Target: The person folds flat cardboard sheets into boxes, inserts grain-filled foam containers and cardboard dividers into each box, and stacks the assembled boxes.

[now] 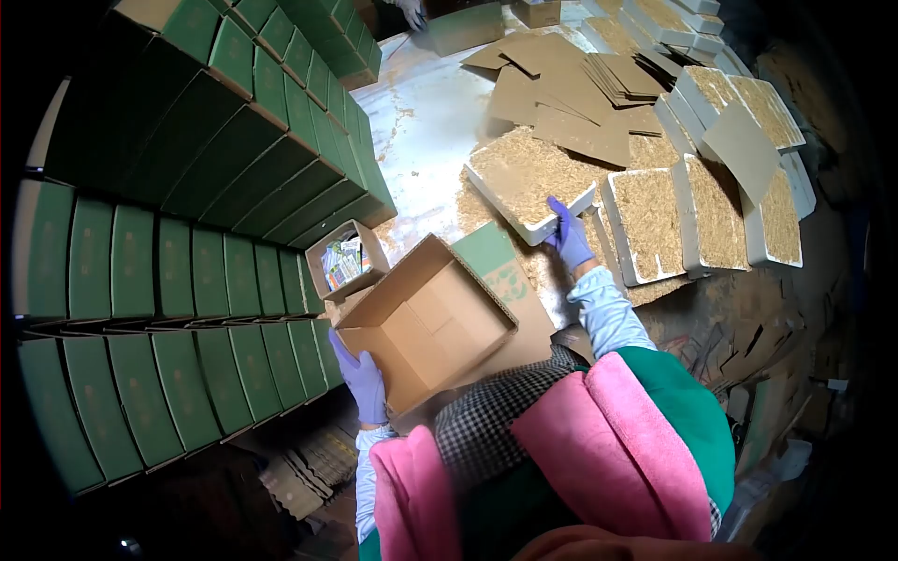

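Steadying the open cardboard box [432,323], the left hand [363,385], in a purple glove, had its fingers closed over the near left wall. The box lay in front of the body, its open side up and nothing seen inside. The right hand [572,241], gloved alike, held the near corner of a white tray [541,232], fingers bent around the rim. The tray sat on the worktable [419,140], heaped with straw-like shreds [538,173], beyond the box and to its right. Under and beside the box: a flat green-printed carton [533,323]. At its far left corner, a small box [375,245] of coloured packets [342,264]. Green boxes [182,266] stood in rows at left; more filled trays [645,229] were at right, loose cardboard sheets [571,93] behind. At the far end, another person's gloved hand [410,11] showed, its grip too small to tell.
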Tool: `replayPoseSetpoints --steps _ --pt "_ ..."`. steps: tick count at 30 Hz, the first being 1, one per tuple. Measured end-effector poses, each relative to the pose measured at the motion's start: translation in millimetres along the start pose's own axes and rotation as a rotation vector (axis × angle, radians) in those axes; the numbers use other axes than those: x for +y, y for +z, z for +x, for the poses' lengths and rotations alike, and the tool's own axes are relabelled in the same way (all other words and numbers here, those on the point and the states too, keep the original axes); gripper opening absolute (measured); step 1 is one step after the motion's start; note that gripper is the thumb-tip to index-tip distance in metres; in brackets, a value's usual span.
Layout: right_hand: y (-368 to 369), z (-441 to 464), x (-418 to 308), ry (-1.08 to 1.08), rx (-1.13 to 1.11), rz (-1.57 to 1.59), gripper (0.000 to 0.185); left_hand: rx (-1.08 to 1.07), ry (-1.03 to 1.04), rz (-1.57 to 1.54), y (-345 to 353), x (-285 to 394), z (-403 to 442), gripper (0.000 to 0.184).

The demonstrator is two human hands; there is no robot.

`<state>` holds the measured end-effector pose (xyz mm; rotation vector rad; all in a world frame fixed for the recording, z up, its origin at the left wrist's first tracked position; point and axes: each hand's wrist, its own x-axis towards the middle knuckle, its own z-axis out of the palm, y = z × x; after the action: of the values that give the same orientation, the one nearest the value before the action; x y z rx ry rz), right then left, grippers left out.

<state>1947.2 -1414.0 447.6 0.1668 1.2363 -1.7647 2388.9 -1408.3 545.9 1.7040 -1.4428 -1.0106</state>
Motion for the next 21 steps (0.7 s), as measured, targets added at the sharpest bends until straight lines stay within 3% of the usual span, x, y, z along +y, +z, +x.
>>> replayPoseSetpoints --steps 3,6,9,12,13,17,19,21 --pt "-9 -57 -56 0.074 -0.321 -0.032 0.048 -0.009 0.103 0.030 -2 -23 8 0.073" --pt "0 -100 -97 -0.011 -0.409 -0.059 0.043 -0.017 0.157 -0.128 18 -27 31 0.071" --pt "34 -162 -133 -0.050 -0.490 -0.334 0.057 -0.139 0.216 -0.224 35 5 47 0.064" --pt "70 -208 -134 -0.299 -0.494 -0.737 0.072 -0.143 0.290 -0.247 68 -27 101 0.062" --pt "76 -207 -130 -0.252 -0.543 -0.788 0.072 -0.122 0.319 -0.224 74 -45 114 0.062" --pt "102 -203 -102 -0.134 -0.682 -1.015 0.081 -0.172 0.396 -0.374 63 2 69 0.055" --pt "121 -206 -82 0.029 -0.642 -1.131 0.087 -0.113 0.510 -0.345 66 2 64 0.051" --pt "125 -195 -64 0.003 -0.619 -1.305 0.092 -0.168 0.493 -0.299 58 -12 70 0.051"
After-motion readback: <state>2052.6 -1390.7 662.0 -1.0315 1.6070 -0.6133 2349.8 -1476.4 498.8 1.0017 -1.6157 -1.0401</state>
